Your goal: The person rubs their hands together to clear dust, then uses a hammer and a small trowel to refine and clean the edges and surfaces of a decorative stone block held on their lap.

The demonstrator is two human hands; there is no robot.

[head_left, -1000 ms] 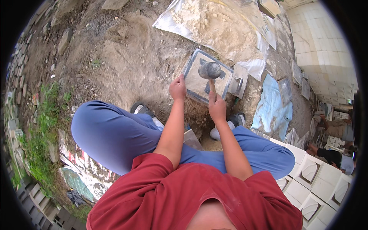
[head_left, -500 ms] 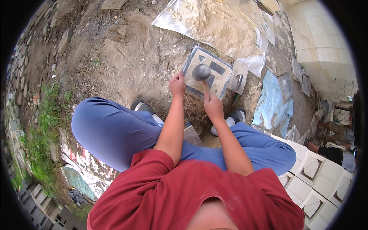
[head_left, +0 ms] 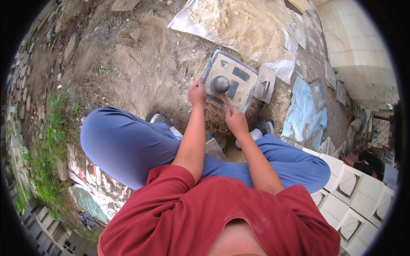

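My right hand (head_left: 236, 120) is closed round the wooden handle of a mallet (head_left: 220, 84) with a dark, rounded head. The mallet head is over a square mould (head_left: 245, 104) with a dark frame, dusted with pale powder; dark rectangular patches show on its face. I cannot tell whether the head touches the surface. At the mould's left edge, my left hand (head_left: 197, 92) grips the frame, its fingertips partly hidden. Just right of the mould lies a flat metal trowel-like plate (head_left: 265, 84) with a handle.
Beyond the mould, a heap of pale sandy powder (head_left: 243, 21) is spread on a white sheet. A blue sheet (head_left: 304, 115) lies to the right. Pale cast blocks (head_left: 358, 187) are stacked at the lower right, near another person (head_left: 369, 164). Grass (head_left: 53, 136) grows at the left.
The mallet head has shifted slightly left and toward me over the mould, and my right hand has moved a little left. My left hand stays at the frame. The person at far right has shifted.
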